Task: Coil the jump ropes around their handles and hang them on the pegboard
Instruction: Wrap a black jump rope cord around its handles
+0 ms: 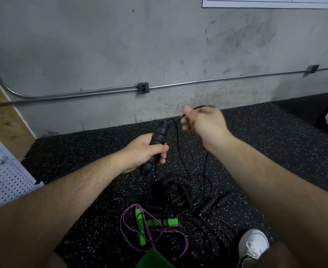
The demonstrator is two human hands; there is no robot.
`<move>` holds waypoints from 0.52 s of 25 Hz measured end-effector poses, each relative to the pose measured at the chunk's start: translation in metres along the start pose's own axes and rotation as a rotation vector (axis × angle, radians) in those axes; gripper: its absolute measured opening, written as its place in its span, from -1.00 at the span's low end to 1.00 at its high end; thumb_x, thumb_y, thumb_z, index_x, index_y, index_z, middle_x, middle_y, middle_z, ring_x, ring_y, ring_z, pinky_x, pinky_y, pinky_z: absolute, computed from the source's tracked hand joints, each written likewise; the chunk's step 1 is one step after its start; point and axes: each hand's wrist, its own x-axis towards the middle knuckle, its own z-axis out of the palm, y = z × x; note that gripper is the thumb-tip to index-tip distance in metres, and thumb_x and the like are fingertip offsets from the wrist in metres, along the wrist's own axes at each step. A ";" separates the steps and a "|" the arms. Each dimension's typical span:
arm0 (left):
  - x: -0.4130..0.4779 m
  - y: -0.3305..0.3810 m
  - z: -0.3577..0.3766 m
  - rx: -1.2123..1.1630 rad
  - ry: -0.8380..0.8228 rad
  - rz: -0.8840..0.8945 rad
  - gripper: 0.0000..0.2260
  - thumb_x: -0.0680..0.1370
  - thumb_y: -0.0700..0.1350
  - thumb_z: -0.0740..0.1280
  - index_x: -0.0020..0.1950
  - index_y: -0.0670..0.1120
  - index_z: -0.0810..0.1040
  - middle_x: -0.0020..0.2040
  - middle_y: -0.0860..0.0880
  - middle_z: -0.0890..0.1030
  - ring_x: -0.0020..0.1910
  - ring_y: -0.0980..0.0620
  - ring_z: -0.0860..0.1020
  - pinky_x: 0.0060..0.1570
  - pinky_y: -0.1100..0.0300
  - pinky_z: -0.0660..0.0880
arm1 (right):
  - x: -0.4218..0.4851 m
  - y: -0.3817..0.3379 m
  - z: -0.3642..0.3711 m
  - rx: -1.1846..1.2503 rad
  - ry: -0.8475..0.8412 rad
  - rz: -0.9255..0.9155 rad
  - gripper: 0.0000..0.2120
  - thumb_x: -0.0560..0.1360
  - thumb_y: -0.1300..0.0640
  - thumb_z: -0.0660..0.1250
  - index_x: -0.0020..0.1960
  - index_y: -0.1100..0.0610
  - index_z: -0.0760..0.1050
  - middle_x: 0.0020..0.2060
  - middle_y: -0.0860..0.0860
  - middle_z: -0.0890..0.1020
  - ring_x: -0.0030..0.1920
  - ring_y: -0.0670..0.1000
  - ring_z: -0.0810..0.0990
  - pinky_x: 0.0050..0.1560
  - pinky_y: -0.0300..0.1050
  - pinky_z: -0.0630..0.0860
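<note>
Grey concrete is filling the upper half of the view: a scuffed wall (101, 45) with a metal conduit (198, 82) running along it through a small outlet box (143, 87). Black rubber floor (275, 151), flecked with white, is spreading below it. At the left edge a white pegboard (2, 180) is leaning in beside a wooden panel (2, 117), well apart from the ropes.

On the floor between the forearms a tangled pile of black jump ropes (178, 192) is lying, several ribbed handles showing among thin loops. Just in front of it a green-handled rope (140, 225) with a purple cord is sprawling loose. A white shoe (253, 244) is resting on the floor at the pile's right.

Above the pile the left grip (145, 149) is grasping a black ribbed handle (160, 130), fingers curled round its middle, the handle tilting up and to the right. The right grip (203, 120), blurred, is pinching the thin black cord (176, 130) just beside the handle's top. From there the cord is arching to the handle's upper end and also trailing down into the pile.
</note>
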 end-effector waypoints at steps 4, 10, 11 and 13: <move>0.000 0.001 0.004 -0.022 0.018 0.001 -0.94 0.61 -0.26 0.33 -0.04 -0.15 0.49 -0.30 -0.08 0.57 -0.30 -0.05 0.58 -0.04 0.01 0.56 | -0.002 0.006 -0.006 0.000 -0.144 0.036 -0.78 0.55 0.05 0.41 0.03 0.22 0.58 -0.19 0.07 0.69 -0.22 0.01 0.63 -0.02 -0.12 0.62; 0.001 0.007 0.004 0.009 0.036 0.028 -0.95 0.60 -0.17 0.36 -0.02 -0.14 0.59 -0.16 -0.07 0.71 -0.04 -0.07 0.68 0.23 -0.10 0.51 | -0.001 0.003 0.008 0.018 -0.055 -0.013 -0.85 0.55 0.18 0.43 -0.06 0.29 0.60 -0.30 0.08 0.67 -0.33 0.01 0.61 -0.19 -0.16 0.61; 0.000 0.008 0.001 0.044 0.034 0.033 -0.91 0.60 -0.12 0.37 -0.01 -0.14 0.60 -0.10 -0.06 0.73 0.07 -0.05 0.67 0.29 -0.10 0.46 | 0.003 -0.003 0.004 0.078 0.030 -0.060 -0.85 0.55 0.18 0.43 -0.08 0.29 0.60 -0.30 0.07 0.66 -0.33 0.00 0.61 -0.20 -0.18 0.60; 0.002 0.011 -0.002 0.038 0.056 0.036 -0.86 0.62 -0.09 0.36 0.07 -0.16 0.58 -0.03 -0.07 0.74 0.14 -0.04 0.66 0.31 -0.09 0.44 | 0.006 -0.005 -0.001 0.162 0.137 -0.138 -0.84 0.56 0.18 0.43 -0.08 0.29 0.58 -0.29 0.08 0.64 -0.32 -0.01 0.61 -0.22 -0.20 0.60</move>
